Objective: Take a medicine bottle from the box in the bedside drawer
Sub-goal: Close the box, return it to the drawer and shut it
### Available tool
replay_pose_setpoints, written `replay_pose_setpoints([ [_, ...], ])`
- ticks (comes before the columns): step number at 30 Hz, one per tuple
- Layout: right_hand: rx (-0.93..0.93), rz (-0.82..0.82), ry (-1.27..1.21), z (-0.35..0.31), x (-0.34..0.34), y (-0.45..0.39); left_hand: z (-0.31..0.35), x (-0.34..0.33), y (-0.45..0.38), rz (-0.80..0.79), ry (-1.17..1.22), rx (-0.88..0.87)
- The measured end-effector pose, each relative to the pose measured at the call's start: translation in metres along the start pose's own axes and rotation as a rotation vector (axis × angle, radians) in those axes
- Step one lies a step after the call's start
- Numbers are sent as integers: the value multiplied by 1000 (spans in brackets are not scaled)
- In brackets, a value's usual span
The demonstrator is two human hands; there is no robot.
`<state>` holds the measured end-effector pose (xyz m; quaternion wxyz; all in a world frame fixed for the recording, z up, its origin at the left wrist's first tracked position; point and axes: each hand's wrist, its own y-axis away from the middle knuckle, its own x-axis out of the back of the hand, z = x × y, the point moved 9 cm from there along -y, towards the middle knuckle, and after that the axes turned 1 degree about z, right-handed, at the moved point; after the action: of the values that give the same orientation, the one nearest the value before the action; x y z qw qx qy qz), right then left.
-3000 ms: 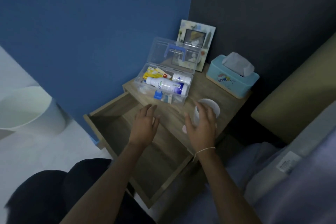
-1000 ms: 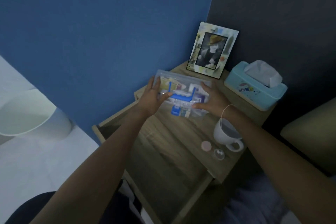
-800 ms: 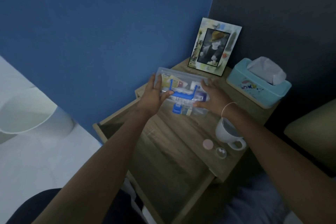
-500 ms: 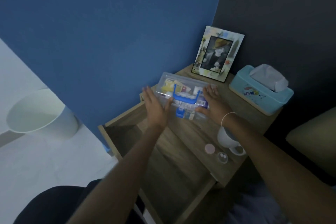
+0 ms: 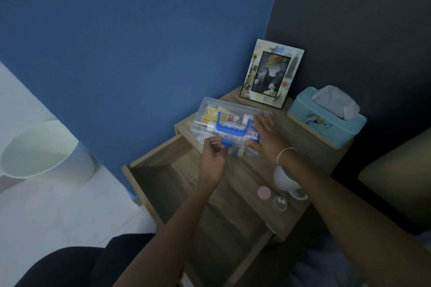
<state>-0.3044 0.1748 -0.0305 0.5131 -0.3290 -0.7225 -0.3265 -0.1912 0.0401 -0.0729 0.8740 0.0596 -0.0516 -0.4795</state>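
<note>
Left hand [image 5: 211, 158] pinches the box [image 5: 229, 127] latch [image 5: 226, 142] at 6 o'clock; right hand [image 5: 265, 134], fingers spread, lies flat on its lid.

No legible text anywhere. Yellow packets [image 5: 211, 114] inside clear box [image 5: 233, 109], far left on nightstand: print blurred, unreadable. Tissue box [image 5: 326, 124], far right: cartoon pictures only.

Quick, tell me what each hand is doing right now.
Left hand: fingers pinched on the small blue latch of the clear plastic medicine box.
Right hand: open, flat on its lid.
</note>
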Motion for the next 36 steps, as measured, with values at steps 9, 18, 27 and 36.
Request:
replay_pose_setpoints([
  [9, 2, 48, 168, -3, -5, 0, 41, 11, -10, 150, -453, -344],
  [18, 14, 62, 134, -2, -2, -1, 58, -11, -8, 46, -1089, -967],
  [27, -22, 106, -22, -11, 4, -5, 53, -13, -12, 20, -1316, -1046],
  [36, -5, 213, -93, -13, 6, -3, 68, 0, -19, 40, -1096, -993],
])
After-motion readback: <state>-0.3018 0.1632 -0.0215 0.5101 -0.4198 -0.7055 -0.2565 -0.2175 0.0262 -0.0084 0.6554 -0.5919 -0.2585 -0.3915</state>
